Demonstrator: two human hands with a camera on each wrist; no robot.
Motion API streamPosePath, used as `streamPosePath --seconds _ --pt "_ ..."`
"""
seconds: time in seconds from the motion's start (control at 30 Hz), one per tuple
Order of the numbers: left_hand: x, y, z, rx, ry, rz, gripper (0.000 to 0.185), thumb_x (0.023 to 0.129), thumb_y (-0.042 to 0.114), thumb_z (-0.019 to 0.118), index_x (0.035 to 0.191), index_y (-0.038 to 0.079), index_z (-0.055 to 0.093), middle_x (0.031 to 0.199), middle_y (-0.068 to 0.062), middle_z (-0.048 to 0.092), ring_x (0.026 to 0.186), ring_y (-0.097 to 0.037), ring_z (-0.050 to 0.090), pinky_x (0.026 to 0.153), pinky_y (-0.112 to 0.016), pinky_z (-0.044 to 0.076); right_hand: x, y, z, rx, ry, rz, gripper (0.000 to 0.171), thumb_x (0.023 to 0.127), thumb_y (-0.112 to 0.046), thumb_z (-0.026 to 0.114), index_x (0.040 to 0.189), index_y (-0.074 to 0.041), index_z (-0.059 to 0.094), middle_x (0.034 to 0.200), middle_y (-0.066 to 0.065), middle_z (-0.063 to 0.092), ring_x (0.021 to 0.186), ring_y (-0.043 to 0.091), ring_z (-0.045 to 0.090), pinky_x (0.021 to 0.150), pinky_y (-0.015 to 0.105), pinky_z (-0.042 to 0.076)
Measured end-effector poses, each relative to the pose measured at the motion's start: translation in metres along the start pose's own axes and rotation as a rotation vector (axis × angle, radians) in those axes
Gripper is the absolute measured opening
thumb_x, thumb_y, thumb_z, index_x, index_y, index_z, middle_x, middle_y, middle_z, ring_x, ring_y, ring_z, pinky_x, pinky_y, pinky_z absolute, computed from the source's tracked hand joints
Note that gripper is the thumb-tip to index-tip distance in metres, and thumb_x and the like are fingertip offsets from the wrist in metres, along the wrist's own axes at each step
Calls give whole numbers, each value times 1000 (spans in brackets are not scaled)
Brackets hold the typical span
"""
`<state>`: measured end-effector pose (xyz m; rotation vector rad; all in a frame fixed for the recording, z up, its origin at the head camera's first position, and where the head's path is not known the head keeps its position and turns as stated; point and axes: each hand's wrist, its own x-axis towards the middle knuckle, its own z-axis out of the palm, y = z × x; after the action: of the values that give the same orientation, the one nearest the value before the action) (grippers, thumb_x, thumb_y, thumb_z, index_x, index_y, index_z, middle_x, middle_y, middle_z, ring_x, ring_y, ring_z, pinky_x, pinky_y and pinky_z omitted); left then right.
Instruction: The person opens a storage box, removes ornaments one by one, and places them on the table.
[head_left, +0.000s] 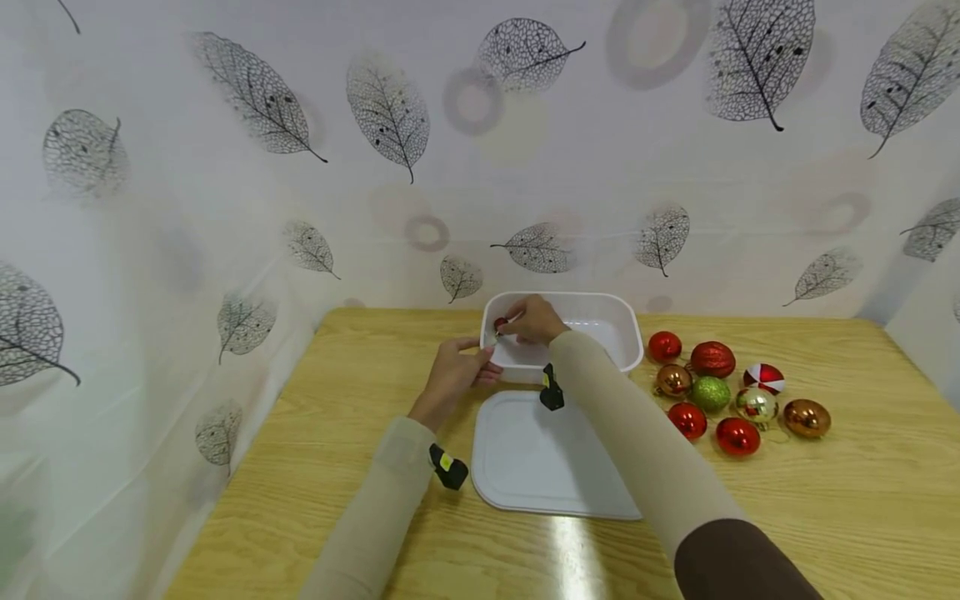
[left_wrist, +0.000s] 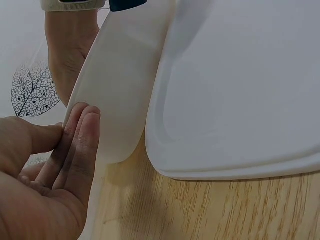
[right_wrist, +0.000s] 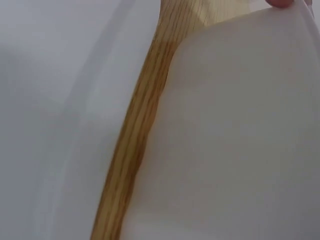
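Observation:
A white plastic container stands against the back wall. My left hand grips its front left corner; in the left wrist view the thumb and fingers pinch the rim. Reaching over the front wall, my right hand is inside the container at its left end. Its fingers pinch a small red Christmas ball, mostly covered by the hand. The right wrist view shows the container's outer wall, while the right hand itself lies outside that view.
A white lid lies flat on the wooden table in front of the container. To the right sit several Christmas balls, among them a green glittery one, a red ridged one and a copper one.

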<state>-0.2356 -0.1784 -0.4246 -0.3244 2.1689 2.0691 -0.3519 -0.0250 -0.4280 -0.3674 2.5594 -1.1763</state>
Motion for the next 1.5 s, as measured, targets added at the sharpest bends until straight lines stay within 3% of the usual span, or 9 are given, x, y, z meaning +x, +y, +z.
streamPosePath --seconds 0.53,0.87,1.5 --pt "-4 3 5 16 -14 6 39 103 11 61 137 -8 55 84 -20 74 66 -16 72 74 -36 65 -7 0 -2 -35 -9 -34 24 90 -18 79 104 1 76 87 14 73 65 17 62 56 20 49" --pt "-4 4 7 0 -17 21 40 103 8 60 138 -11 53 82 -20 73 63 -15 71 67 -29 65 -14 -4 -19 -120 26 -85 28 90 -20 78 108 1 76 104 17 75 78 21 66 67 25 54" --pt "-2 3 0 14 7 -19 39 102 10 62 136 -8 55 79 -16 73 63 -15 71 66 -28 65 -34 -19 -52 -29 -30 -138 33 95 -21 74 119 2 71 104 17 74 93 35 71 80 40 61"
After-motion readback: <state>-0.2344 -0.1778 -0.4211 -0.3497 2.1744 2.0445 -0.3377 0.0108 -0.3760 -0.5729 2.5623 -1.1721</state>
